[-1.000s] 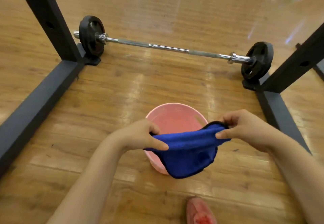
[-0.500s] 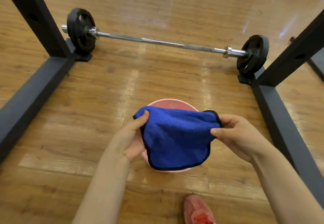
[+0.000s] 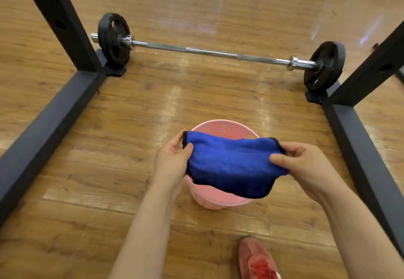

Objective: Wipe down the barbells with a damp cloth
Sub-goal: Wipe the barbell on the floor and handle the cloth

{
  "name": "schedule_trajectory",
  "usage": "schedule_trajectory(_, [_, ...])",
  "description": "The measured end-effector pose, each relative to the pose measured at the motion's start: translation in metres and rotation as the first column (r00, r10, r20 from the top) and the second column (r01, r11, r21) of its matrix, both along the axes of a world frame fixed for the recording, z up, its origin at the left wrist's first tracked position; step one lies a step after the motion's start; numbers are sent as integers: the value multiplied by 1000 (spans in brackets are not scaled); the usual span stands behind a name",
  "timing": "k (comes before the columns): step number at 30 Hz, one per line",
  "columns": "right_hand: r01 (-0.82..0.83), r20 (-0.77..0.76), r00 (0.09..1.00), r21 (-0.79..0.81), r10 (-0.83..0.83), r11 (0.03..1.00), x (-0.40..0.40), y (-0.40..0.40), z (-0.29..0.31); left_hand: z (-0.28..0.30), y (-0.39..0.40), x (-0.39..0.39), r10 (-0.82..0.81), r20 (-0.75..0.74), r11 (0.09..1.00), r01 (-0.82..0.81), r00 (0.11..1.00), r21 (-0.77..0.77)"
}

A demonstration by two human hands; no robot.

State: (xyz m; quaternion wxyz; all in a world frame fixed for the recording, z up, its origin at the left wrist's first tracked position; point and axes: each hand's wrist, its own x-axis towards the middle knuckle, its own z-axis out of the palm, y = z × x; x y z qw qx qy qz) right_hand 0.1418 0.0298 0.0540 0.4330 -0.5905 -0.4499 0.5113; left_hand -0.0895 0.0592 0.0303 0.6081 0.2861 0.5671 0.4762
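Hands, left hand (image 3: 172,158) and right hand (image 3: 306,165), pinched opposite ends of the blue microfibre cloth (image 3: 231,165) above the pink bucket (image 3: 218,200).

Open wood floor (image 3: 140,112) reaches the barbell (image 3: 209,52); black rack beams (image 3: 43,130) flank it.

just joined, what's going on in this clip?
A person is getting ready to wipe a barbell. Both hands hold a blue cloth spread over a pink bucket on the wooden floor: the left hand grips its left edge, the right hand pinches its right edge. The barbell lies on the floor beyond the bucket, between the black rack posts, with a black plate at each end. The cloth is not touching it yet. A red shoe shows at the bottom.
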Motion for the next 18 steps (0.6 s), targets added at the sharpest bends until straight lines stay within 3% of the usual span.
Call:
schedule_trajectory(2, [-104, -11, 995, -22, 103, 994, 2, -2, 2, 2, -1, -2, -33, -97, 999, 29, 995, -39])
schedule_trajectory(5, [-142, -27, 989, 8, 142, 990, 8, -3, 8, 3, -3, -14, -315, -59, 949, 313, 947, -44])
schedule_trajectory(7, [-147, 34, 989, 13, 146, 989, 9, -4, 12, 7, -4, -19, -423, -217, 901, 433, 880, -2])
schedule_trajectory(10, [2, 197, 980, 71, -16, 997, 8, -3, 11, 9, 1, -17, -262, -516, 935, 346, 816, 73])
schedule_trajectory(13, [145, 243, 954, 130, -173, 981, 3, 2, 7, 13, 0, -11, -22, -721, 963, 208, 693, 170])
schedule_trajectory(16, [285, 205, 930, 117, -304, 951, -3, 3, 1, 12, 2, -11, 65, -728, 979, 98, 682, 180])
schedule_trajectory(18, [398, 132, 905, 76, -405, 914, -6, 4, -1, 11, 5, -10, 66, -564, 988, 27, 823, 155])
